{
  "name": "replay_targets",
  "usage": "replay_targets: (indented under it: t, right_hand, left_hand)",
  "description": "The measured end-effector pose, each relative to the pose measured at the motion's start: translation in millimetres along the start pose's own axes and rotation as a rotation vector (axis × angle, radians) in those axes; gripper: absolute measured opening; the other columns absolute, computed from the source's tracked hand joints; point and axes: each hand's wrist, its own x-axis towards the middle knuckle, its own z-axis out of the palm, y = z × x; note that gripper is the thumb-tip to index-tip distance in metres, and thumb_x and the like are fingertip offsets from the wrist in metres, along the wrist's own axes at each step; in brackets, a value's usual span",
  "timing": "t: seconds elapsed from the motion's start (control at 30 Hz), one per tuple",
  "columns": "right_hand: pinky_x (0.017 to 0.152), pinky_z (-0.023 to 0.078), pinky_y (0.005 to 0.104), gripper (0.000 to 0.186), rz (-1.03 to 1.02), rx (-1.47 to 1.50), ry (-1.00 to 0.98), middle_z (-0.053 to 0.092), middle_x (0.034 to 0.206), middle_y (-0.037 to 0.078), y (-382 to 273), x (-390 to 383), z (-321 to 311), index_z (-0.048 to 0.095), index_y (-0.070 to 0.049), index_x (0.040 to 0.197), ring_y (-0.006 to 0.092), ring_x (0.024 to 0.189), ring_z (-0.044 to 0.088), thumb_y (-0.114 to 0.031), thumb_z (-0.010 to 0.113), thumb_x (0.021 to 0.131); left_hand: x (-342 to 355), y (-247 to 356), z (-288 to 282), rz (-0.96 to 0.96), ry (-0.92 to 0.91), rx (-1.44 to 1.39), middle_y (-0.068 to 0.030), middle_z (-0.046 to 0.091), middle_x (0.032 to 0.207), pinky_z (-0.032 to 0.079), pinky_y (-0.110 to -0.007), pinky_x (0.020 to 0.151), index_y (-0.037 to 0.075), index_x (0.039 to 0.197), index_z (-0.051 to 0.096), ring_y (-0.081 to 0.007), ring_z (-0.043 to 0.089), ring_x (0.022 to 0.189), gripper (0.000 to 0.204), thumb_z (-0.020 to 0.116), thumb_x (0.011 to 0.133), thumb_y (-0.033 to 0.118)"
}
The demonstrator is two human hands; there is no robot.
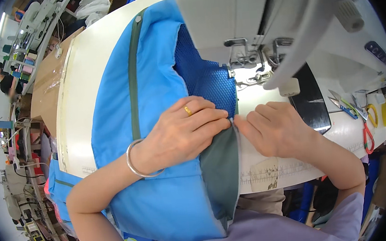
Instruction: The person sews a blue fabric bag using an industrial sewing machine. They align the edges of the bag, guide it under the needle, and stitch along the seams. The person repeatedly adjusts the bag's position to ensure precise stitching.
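Observation:
A large bright blue fabric piece [164,203] lies across the sewing table, its lower part hanging over the front edge. Blue mesh [207,79] and a dark grey-green panel [220,174] run along its right side. My left hand [180,133], wearing a ring and a bangle, rests on the fabric with its fingertips closed at the seam edge; its thumb is hidden. Curled fingers of my right hand [274,128] pinch the same edge, close to the left fingertips. Beyond them, the mesh's far corner reaches the presser foot of the sewing machine [243,58].
Scissors with red handles [368,137] and snips with blue handles [349,111] lie at the right. A dark glossy panel [311,103] sits beside the machine. Cardboard [47,96] borders the table's left side. A person [8,83] is far left, near cluttered shelves.

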Motion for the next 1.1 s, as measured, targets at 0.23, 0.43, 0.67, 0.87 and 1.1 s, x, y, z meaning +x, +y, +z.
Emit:
replay_targets:
  t: [0.23,0.43,0.67,0.87,1.1]
  right_hand:
    - [0.048,0.04,0.0277,0.023,0.101,-0.054,-0.03,0.043,0.064,-0.003,5,-4,4,0.071,-0.001,0.101,0.011,0.057,0.051,-0.014,0.073,0.082]
    - [0.055,0.047,0.0295,0.029,0.201,-0.1,0.041,0.061,0.081,0.002,5,-3,-1,0.071,0.0,0.104,0.0144,0.061,0.055,-0.017,0.075,0.081]
    - [0.075,0.055,0.0324,0.027,0.107,0.069,0.105,0.069,0.111,0.012,-1,-2,13,0.071,0.001,0.102,0.0227,0.098,0.067,-0.008,0.072,0.076]
    - [0.074,0.055,0.0321,0.03,0.155,0.118,0.117,0.067,0.11,0.011,-2,0,13,0.071,0.001,0.104,0.0214,0.1,0.068,-0.008,0.071,0.075]
    - [0.072,0.054,0.0313,0.033,0.17,0.104,0.098,0.067,0.107,0.011,0,0,15,0.071,0.001,0.107,0.02,0.094,0.068,-0.009,0.071,0.075]
  left_hand:
    - [15,-20,3,0.034,-0.002,0.016,-0.0083,0.069,0.109,0.055,-0.042,0.09,0.004,0.11,0.071,-0.0279,0.065,0.103,0.04,0.073,0.07,0.004]
    - [26,-54,-1,0.129,-0.001,0.094,-0.0076,0.069,0.107,0.055,-0.042,0.09,0.006,0.113,0.071,-0.0288,0.065,0.1,0.041,0.076,0.072,0.007]
    - [28,-66,-2,0.146,-0.048,0.042,-0.008,0.07,0.118,0.057,-0.04,0.088,0.006,0.117,0.07,-0.0284,0.068,0.108,0.036,0.073,0.081,0.005]
    - [31,-57,-8,0.091,-0.124,0.101,-0.0092,0.068,0.125,0.058,-0.039,0.087,0.009,0.125,0.067,-0.0285,0.069,0.107,0.04,0.069,0.085,0.005]
    - [35,-47,-10,0.098,-0.174,0.252,-0.0093,0.067,0.129,0.058,-0.039,0.09,0.01,0.127,0.066,-0.0291,0.068,0.111,0.042,0.067,0.085,0.007]
